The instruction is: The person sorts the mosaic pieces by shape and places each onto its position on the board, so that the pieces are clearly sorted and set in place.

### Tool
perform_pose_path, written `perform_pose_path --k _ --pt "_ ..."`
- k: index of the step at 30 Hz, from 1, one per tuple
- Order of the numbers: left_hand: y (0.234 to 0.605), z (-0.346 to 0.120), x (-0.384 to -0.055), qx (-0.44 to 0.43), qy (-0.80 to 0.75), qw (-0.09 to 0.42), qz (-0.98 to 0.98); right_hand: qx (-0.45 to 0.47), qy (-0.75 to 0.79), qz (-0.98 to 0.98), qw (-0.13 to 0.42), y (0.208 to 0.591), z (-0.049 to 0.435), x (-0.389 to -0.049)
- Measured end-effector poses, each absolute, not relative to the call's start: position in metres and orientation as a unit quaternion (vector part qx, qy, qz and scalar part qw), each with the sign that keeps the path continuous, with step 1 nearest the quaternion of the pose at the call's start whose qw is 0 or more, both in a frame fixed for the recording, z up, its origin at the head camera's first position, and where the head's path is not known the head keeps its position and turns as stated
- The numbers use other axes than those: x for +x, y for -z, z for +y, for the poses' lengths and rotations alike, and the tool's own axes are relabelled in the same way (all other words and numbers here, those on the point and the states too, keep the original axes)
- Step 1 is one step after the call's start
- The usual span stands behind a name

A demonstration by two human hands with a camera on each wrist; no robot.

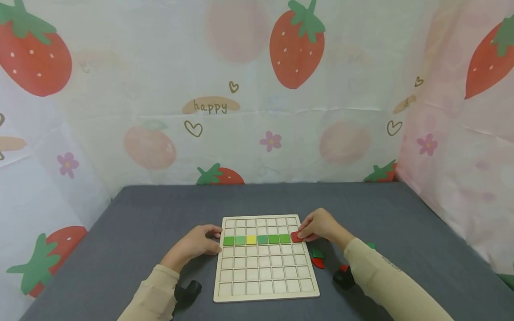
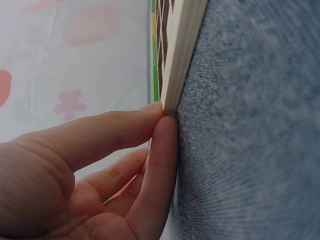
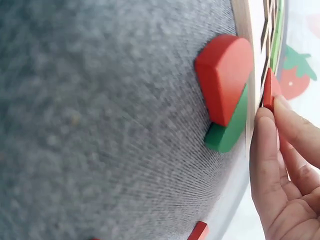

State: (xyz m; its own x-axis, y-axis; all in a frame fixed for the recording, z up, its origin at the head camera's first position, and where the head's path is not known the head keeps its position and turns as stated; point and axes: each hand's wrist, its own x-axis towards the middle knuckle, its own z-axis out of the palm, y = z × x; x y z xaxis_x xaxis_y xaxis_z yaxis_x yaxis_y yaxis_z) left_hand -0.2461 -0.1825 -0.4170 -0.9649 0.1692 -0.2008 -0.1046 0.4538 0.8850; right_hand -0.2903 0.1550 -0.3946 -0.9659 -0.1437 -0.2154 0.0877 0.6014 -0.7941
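A pale wooden grid board (image 1: 266, 275) lies on the dark grey cloth. Several green tiles (image 1: 229, 241) and one yellow tile (image 1: 250, 240) fill its third row from the back. At that row's right end, my right hand (image 1: 323, 226) pinches a red square tile (image 1: 296, 236) between thumb and finger; in the right wrist view the tile (image 3: 269, 90) stands tilted over the board's rim. On the opposite side, my left hand (image 1: 193, 244) holds the board's left edge, with thumb and a finger meeting at the rim (image 2: 176, 80) in the left wrist view.
Right of the board, a red piece (image 3: 225, 75) with a curved side lies against a green piece (image 3: 231, 127). Farther right, another red piece (image 1: 344, 268) and a green one (image 1: 370, 245) lie partly behind the right arm. Strawberry-printed curtains (image 1: 257, 98) surround the table.
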Motion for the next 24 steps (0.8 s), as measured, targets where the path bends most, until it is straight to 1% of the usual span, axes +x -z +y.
perform_pose_path --k 9,24 --pt "0.419 -0.182 -0.247 0.016 -0.519 0.129 0.845 -0.007 0.427 0.895 0.127 0.393 0.149 -0.29" --pt "0.419 -0.183 -0.247 0.018 -0.522 0.13 0.843 -0.02 0.399 0.908 0.122 0.39 0.144 -0.286"
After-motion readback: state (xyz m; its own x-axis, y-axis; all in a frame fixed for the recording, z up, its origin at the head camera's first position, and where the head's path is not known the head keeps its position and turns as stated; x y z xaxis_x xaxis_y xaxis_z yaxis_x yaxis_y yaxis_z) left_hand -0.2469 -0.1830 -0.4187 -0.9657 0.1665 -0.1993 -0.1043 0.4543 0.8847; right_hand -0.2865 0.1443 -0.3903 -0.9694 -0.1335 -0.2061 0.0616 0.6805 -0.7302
